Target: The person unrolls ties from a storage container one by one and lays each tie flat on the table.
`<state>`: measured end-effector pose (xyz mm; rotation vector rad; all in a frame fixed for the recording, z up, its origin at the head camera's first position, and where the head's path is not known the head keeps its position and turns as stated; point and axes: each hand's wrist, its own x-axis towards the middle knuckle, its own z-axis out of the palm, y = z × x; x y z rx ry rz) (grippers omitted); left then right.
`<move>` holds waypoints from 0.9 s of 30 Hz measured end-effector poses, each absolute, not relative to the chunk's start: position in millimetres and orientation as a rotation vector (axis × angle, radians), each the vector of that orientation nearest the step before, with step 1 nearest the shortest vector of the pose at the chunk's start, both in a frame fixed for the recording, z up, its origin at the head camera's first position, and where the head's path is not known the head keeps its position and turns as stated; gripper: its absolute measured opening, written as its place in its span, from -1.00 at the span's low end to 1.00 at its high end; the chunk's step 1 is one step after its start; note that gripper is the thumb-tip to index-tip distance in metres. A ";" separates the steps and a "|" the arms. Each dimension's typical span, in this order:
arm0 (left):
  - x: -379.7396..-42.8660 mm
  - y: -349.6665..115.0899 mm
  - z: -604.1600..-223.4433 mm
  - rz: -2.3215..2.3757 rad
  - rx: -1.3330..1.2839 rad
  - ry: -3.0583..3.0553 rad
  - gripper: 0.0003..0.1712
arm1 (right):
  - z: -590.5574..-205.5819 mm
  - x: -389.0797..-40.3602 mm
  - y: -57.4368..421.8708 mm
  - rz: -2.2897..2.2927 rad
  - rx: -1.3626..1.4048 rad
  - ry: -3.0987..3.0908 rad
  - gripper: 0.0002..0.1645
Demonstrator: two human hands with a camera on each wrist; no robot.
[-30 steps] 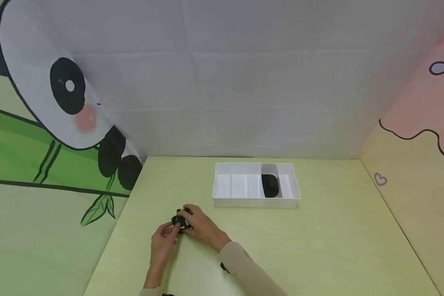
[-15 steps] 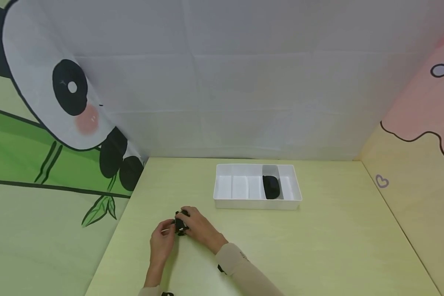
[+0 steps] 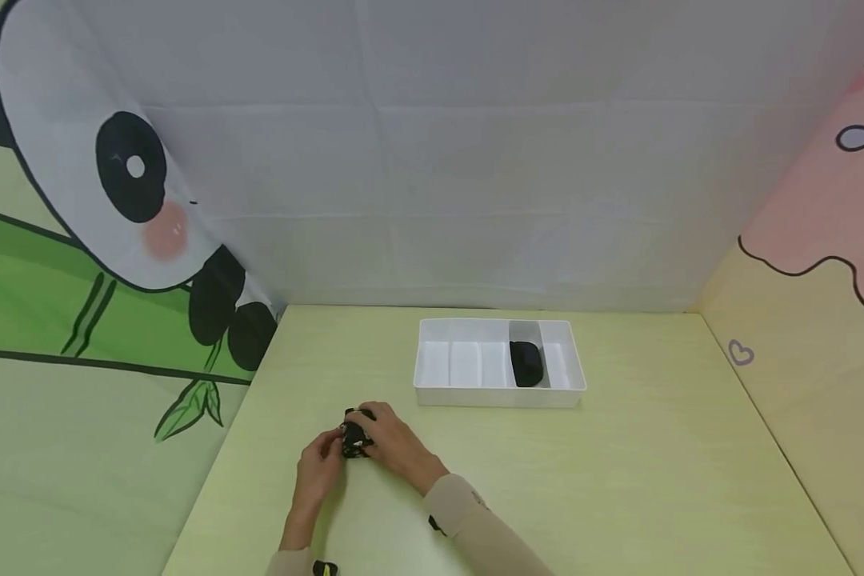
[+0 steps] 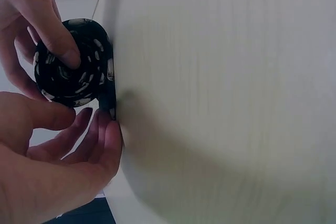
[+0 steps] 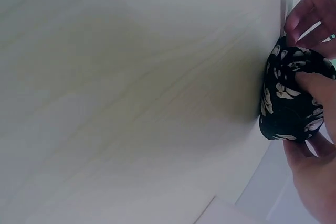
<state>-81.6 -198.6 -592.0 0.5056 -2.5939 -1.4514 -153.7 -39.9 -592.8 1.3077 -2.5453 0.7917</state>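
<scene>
A rolled-up necktie (image 3: 357, 438), black with a white floral print, rests on its edge on the table at left of centre. Its coils (image 4: 84, 72) show as a spiral in the left wrist view, with a short tail along the tabletop. My right hand (image 3: 392, 440) grips the roll from the right, thumb pressed on one face and fingers around the other. On the left side, my left hand (image 3: 318, 470) holds the tail end between thumb and fingers. In the right wrist view the printed outer band (image 5: 289, 98) faces the camera, partly covered by the right thumb.
A white divided tray (image 3: 500, 395) stands behind the hands, toward the back of the table (image 3: 655, 464). One compartment holds a rounded black object (image 3: 526, 364). A pale cloth wall (image 3: 475, 200) rises at the back, and printed panels flank both sides.
The left hand's fingers have shifted slightly against the necktie's end and drawn closer together. The roll has turned a little in the right hand. The tray stays put.
</scene>
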 end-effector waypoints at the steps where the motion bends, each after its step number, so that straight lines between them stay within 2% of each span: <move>1: -81.3 -198.3 -592.0 -1.445 0.499 -2.595 -0.64 | -593.2 -153.4 -39.3 0.796 1.304 -2.549 -0.43; 17: -86.5 -196.8 -600.2 -1.371 0.463 -2.612 -0.72 | -599.7 -154.9 -26.5 0.847 1.251 -2.549 -0.27; 27: -86.6 -192.8 -603.0 -1.344 0.440 -2.608 -0.64 | -604.4 -157.2 -18.2 0.902 1.244 -2.555 -0.22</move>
